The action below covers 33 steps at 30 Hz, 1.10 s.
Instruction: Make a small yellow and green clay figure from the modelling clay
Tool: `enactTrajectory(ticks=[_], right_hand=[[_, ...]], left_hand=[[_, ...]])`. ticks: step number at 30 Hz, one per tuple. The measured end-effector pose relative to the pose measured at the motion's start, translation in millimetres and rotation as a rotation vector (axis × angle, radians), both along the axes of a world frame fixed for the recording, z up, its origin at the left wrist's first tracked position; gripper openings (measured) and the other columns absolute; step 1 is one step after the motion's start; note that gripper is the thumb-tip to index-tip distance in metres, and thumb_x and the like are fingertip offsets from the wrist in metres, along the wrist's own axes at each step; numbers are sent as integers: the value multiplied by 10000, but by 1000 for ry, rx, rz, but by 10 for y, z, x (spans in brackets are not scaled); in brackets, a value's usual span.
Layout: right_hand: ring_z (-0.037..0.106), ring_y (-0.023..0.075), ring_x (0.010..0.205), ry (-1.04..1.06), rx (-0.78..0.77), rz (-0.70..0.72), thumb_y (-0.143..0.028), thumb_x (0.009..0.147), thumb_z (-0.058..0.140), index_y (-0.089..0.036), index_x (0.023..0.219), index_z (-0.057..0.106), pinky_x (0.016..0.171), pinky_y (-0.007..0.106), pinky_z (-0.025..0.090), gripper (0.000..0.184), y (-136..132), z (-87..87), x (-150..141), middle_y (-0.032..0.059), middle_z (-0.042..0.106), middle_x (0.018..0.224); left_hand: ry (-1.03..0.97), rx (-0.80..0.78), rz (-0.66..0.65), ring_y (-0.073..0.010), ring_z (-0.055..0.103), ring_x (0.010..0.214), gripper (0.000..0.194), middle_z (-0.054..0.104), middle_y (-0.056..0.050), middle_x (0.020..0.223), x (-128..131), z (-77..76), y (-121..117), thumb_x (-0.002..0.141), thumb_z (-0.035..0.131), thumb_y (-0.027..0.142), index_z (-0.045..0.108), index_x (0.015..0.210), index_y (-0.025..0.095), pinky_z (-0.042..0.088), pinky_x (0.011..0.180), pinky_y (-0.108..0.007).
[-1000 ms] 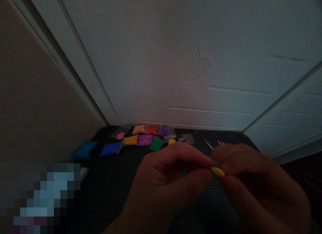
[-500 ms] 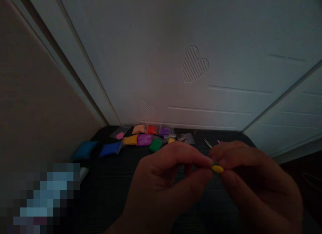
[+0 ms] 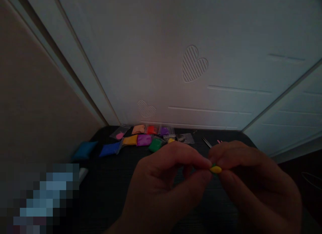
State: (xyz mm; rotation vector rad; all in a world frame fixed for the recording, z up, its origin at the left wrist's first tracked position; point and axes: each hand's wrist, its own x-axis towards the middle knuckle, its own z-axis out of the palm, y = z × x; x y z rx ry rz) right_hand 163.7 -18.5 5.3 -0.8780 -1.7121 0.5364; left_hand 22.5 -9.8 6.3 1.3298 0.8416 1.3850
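Observation:
Between the fingertips of both hands is a small yellow piece of modelling clay (image 3: 216,169), oval in shape, with a bit of green clay (image 3: 213,165) along its upper side. My left hand (image 3: 173,180) pinches its left end with thumb and forefinger. From the other side, my right hand (image 3: 256,180) presses thumb and fingers on the right end. Both hands are held above the dark table (image 3: 108,193). The fingertips partly cover the piece, and the light is dim.
Bags of coloured clay lie along the back: blue (image 3: 110,149), orange (image 3: 130,140), magenta (image 3: 144,140), green (image 3: 155,144), red (image 3: 151,130) and others. Metal tweezers (image 3: 207,142) and pink tools (image 3: 219,141) lie behind my right hand. A white panel (image 3: 161,59) closes off the back. The lower left is pixelated.
The yellow piece has turned slightly to lie more level and shifted a little left between the fingers. My right hand has moved slightly left. Both hands keep their pinch.

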Motion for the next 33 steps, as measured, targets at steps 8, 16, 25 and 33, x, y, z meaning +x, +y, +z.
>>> enactTrajectory(ticks=[8,16,25,33], right_hand=[[535,132,785,70,-5,-63,-85,691,546,-207,808,563,673,229,436,170,-17,-31,-40,-9,583,776],[525,121,783,141,-11,-126,-97,706,530,-206,792,560,699,224,423,142,-41,-50,-102,-13,576,777],[532,151,779,119,3,-93,-113,685,560,-211,780,574,673,257,437,137,-29,-52,-80,-3,585,744],[537,167,760,198,-6,-138,-110,705,530,-213,793,565,651,286,451,140,-51,-69,-155,8,580,720]], left_hand=[[32,-19,33,-113,553,615,152,614,23,672,-3,15,-5,603,617,71,632,638,218,444,555,-206],[26,-14,68,-115,551,620,148,614,24,665,11,27,-22,603,618,75,632,607,221,439,560,-212],[64,8,67,-126,548,633,110,613,14,670,-12,21,-13,608,630,112,631,627,221,447,567,-220],[84,13,63,-133,543,631,100,611,11,668,-6,15,-13,608,627,120,619,631,217,446,567,-235]])
